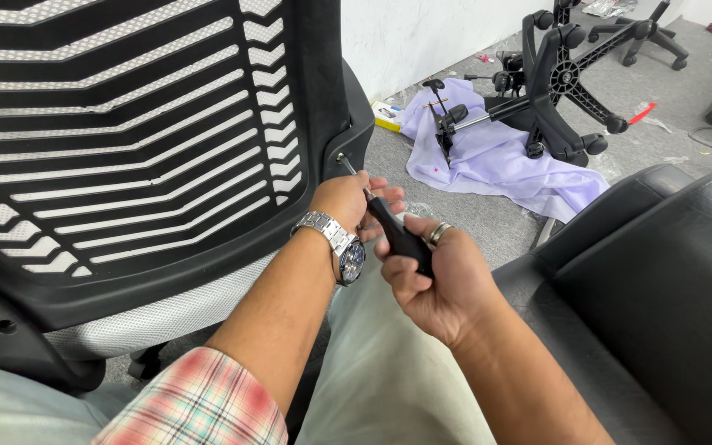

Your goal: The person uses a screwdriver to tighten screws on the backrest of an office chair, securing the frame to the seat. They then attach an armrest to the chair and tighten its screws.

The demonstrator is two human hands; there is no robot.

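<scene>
Big black chair back (125,140) fills the left half of view, ribbed plastic w/ chevron slots, grey mesh behind, its right edge frame running down past centre; tilted toward the person. Black leather sofa (661,280) takes the lower right, its arm edge close beside the right forearm, so free room is a narrow gap btwn chair edge & sofa, over the person's light trousers (372,379). Grey floor beyond is more open, w/ a lilac cloth (504,165) spread out, a black star base w/ castors (566,82) lying on it, a second base (644,33) further back by the white wall. Screwdriver (397,235): black handle, thin metal shaft angled up-left, tip at a bolt on the chair's right edge frame (341,156). Right hand (434,280) closed in a full fist round the handle, ring on one finger, wrist bent inward. Left hand (348,202) curled near the shaft just below the tip, fingers pinching/steadying it, back of hand up, steel watch (335,239) on wrist, plaid sleeve at the elbow; forearms converge from below
</scene>
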